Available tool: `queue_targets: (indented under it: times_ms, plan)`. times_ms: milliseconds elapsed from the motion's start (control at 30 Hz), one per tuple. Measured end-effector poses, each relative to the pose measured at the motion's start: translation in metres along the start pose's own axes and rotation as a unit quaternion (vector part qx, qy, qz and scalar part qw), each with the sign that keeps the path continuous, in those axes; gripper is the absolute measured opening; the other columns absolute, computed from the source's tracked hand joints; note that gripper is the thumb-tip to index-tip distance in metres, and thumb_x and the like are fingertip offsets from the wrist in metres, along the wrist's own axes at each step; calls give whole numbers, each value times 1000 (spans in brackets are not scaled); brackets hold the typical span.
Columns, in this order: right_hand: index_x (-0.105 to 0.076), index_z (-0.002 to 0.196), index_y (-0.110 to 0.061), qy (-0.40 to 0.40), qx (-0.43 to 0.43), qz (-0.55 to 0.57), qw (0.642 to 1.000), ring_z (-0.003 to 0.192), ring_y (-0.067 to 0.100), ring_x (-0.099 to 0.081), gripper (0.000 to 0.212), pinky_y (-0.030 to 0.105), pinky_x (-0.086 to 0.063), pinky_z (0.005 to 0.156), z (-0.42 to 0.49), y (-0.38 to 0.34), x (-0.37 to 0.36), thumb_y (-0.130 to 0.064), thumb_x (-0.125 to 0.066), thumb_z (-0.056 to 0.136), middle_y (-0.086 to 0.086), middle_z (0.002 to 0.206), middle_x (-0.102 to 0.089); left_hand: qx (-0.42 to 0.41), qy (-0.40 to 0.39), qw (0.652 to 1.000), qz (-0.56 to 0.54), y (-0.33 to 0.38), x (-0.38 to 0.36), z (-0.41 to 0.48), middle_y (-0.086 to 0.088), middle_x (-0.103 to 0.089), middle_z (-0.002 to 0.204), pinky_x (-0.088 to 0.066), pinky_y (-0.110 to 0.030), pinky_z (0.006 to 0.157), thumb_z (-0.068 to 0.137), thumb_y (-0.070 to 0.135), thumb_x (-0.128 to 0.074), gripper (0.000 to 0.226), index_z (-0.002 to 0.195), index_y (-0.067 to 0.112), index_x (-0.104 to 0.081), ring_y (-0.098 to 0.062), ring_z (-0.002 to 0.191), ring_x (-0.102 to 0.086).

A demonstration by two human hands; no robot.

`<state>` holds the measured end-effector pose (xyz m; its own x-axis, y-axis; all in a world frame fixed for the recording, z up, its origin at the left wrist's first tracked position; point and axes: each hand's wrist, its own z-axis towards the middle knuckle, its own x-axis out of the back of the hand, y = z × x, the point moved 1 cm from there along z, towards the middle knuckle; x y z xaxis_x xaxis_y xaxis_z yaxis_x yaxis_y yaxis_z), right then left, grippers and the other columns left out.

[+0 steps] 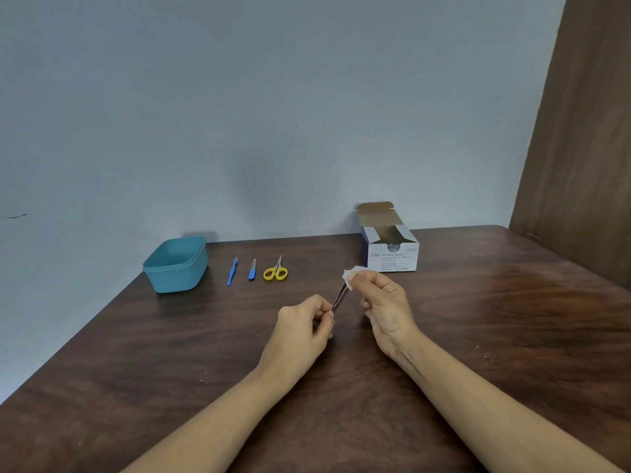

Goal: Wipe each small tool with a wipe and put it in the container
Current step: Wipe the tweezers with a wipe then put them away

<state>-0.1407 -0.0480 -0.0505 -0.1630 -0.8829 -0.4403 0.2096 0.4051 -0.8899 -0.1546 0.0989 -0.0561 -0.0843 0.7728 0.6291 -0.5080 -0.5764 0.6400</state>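
My left hand (305,322) pinches the lower end of a thin metal tool (338,297), which looks like tweezers and slants up to the right. My right hand (384,303) pinches a white wipe (350,276) round the tool's upper end. Both hands hover above the middle of the dark wooden table (478,336). A teal container (176,266) stands open at the far left. To its right lie a blue-handled pointed tool (232,272), a short blue-handled file (252,270) and yellow-handled scissors (276,270), side by side.
An open white box of alcohol swabs (391,249) stands at the back, just beyond my right hand. A blue-grey wall runs behind the table. A brown panel (587,148) rises at the right. The table's left edge slants from the container toward me.
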Motion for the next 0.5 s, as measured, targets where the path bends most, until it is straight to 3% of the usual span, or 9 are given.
queue_targets:
  times_ms: [100,267,500]
  plan:
    - [-76,70,-17,7,-6,6,1000,60,5,-33,10,21,-29,61,1,1,2,-16,-73,79,4,82,-54,-5,-3,1000,-2,1,0,0,5,-69,76,-53,-16,66,93,16,-55,10,88,21,-62,-1,68,-65]
    - [-78,71,-20,1,-17,9,1000,59,4,-36,19,19,-30,59,1,0,3,-12,-67,84,0,84,-66,8,-3,1000,-7,0,1,0,5,-69,75,-53,-16,66,93,15,-55,11,86,21,-62,-1,67,-65]
    - [-71,73,-12,-27,10,-20,999,77,-4,-61,8,18,-38,69,2,0,1,-6,-72,78,-4,86,-71,13,-5,1000,-8,-1,0,0,5,-70,75,-53,-15,66,93,16,-54,10,87,20,-62,1,67,-65]
